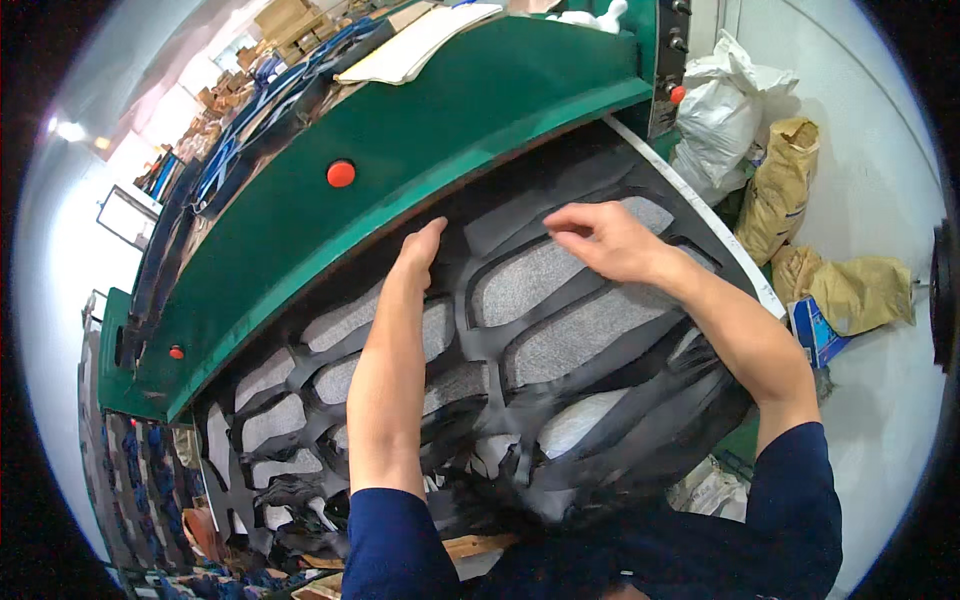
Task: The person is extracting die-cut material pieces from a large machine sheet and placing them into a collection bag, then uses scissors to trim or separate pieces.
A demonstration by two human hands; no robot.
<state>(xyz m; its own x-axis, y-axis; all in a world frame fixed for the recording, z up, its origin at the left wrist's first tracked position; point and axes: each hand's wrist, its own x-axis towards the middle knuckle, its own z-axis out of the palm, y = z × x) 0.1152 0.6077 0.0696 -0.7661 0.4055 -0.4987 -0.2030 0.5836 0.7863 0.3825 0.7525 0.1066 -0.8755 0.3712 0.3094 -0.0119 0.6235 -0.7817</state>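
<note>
- The black sheet [487, 342] lies spread flat on the near side of the green beam [400, 150]; it is cut through with many long holes, and its nearest part is bunched in folds against the person.
- Its long axis goes together with the beam, from lower left to upper right.
- Both hands are above the sheet, so it lies directly under them and continues from them toward both ends of the beam.
- The left hand [424, 248] is the nearer one to the beam, just beside its lower edge. It shows from the side with the thumb up; I cannot tell if it grips anything.
- The right hand [610, 240] is farther along toward the right end of the beam, and a little more away from its edge. The fingers are bent, the thumb near the forefinger; whether they pinch the sheet, I cannot tell.
- Grey patches [540, 282] show through the holes, below the beam; a pale strip [705, 200] borders this surface near the beam's right end.
- On the beam's front is a red button [341, 173], and on its top some white paper [415, 45].
- Right of the beam, a white sack [718, 125] and yellow sacks [783, 190] stand by the wall [870, 130].
</note>
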